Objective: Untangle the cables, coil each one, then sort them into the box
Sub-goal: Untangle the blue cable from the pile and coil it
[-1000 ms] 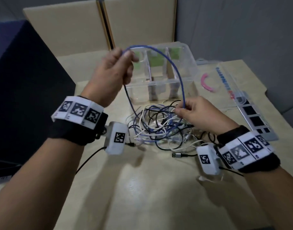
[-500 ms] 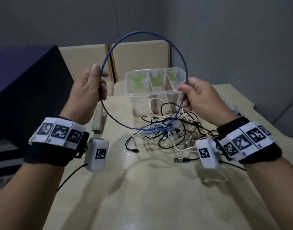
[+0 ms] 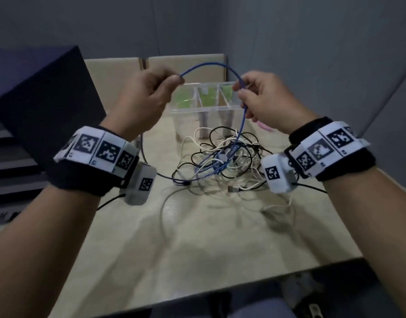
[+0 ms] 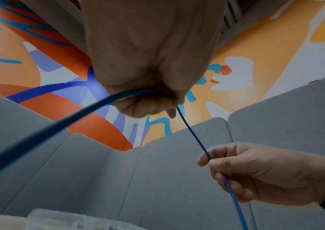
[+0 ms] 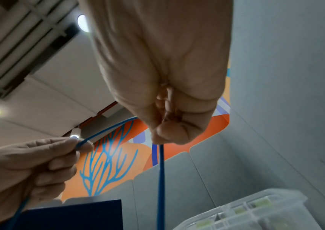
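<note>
Arc narrowed, hands closer | left hand (image 3: 146,97), right hand (image 3: 264,99) pinch blue cable (image 3: 211,64) above box (image 3: 190,109)

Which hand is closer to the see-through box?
Right, though only slightly. The right hand pinches the blue cable just in front of the clear box at its right end; the left hand holds it off the box's left side.
</note>
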`<state>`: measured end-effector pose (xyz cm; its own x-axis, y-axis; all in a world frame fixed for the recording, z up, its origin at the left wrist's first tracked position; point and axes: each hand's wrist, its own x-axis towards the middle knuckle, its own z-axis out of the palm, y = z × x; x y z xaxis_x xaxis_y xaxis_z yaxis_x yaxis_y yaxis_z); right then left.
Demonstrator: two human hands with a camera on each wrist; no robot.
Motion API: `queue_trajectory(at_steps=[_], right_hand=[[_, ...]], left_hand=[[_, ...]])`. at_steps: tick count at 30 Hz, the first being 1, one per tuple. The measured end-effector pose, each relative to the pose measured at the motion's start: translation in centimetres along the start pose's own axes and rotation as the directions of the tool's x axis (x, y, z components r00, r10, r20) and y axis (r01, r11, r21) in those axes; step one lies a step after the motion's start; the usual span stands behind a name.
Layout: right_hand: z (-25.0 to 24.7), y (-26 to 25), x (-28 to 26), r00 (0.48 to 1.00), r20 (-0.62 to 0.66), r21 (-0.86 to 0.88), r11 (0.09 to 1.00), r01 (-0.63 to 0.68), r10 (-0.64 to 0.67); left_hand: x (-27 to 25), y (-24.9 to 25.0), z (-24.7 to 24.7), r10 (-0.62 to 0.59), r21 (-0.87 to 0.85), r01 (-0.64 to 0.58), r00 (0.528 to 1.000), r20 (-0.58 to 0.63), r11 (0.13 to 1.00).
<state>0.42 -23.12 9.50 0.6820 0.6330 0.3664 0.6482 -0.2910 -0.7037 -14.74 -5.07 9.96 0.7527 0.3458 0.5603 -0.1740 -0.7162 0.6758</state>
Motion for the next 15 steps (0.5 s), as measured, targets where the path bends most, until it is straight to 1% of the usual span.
queue_trajectory(at_steps=[2,4,7,10,11,12,13,14,15], right_hand=[[-0.1,1.0,-0.7,0.999,0.053,-0.009,1.0,-0.003,0.003],[0.5,2.2,-1.4,0.984,0.176,-0.042,0.999,-0.028,0.035],[2.4,4.5,-2.2,0.927,0.357,-0.156,0.986,-0.063,0.115],[4.5,6.4,-2.7,0.874,0.45,-0.242,0.967,-0.077,0.182],[4.8,6.7,-2.7,0.869,0.453,-0.257,0.963,-0.083,0.196],[5.0,6.8,-2.7,0.876,0.438,-0.239,0.965,-0.103,0.202],[5.0,6.7,-2.7,0.894,0.404,-0.183,0.974,-0.131,0.196],[4.7,6.3,-2.4,0.925,0.343,-0.102,0.985,-0.137,0.164],[4.2,5.9,-2.1,0.959,0.258,-0.011,0.993,-0.122,0.12]], left_hand=[[-0.2,0.1,0.8,-0.056,-0.102,0.051,0.997,-0.044,0.994],[-0.3,0.2,1.2,-0.116,-0.239,0.083,0.985,-0.126,0.967],[-0.2,0.4,1.3,-0.181,-0.391,0.086,0.96,-0.214,0.916],[0.3,0.1,0.4,-0.244,-0.475,0.085,0.927,-0.284,0.876],[0.4,-0.2,-0.1,-0.278,-0.492,0.101,0.912,-0.302,0.865],[0.5,-0.6,-0.4,-0.312,-0.491,0.132,0.9,-0.304,0.861],[0.5,-1.0,-0.5,-0.344,-0.454,0.191,0.895,-0.283,0.871],[0.4,-1.2,-0.5,-0.378,-0.367,0.277,0.895,-0.238,0.888],[0.4,-1.5,-0.4,-0.413,-0.235,0.368,0.891,-0.186,0.9]])
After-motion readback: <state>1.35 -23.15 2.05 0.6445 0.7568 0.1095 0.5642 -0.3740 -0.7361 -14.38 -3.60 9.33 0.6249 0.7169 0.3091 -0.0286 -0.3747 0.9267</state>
